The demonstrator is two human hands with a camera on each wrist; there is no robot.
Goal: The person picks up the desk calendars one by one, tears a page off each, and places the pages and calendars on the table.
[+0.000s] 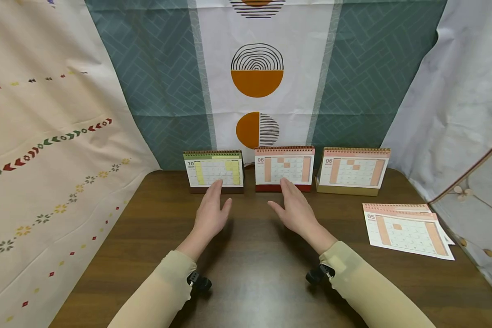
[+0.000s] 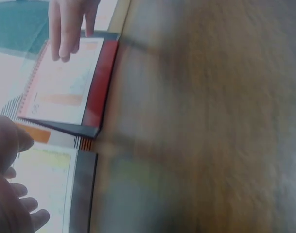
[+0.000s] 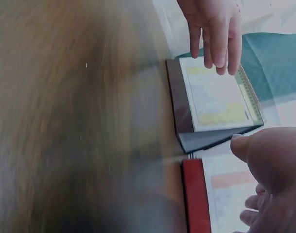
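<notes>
My left hand [image 1: 211, 212] hovers above the table with its fingers straight and thumb apart. Behind it stands a desk calendar with a green top [image 1: 218, 169], showing "10". Toward the red-based desk calendar [image 1: 284, 166], marked "06", points my right hand [image 1: 297, 210], fingers extended and holding nothing. The fingertips of each hand overlap the lower edge of the calendar behind it in the head view. In the left wrist view the red base [image 2: 100, 82] shows beyond the left thumb; the right wrist view shows the green-topped calendar's dark base [image 3: 179, 99].
A third desk calendar [image 1: 352, 168] on a gold base, also marked "06", stands at the back right. Loose calendar sheets [image 1: 410, 234], the top one marked "05", lie at the right edge of the brown table [image 1: 262, 273]. Patterned cloths [image 1: 256, 105] hang behind and at both sides.
</notes>
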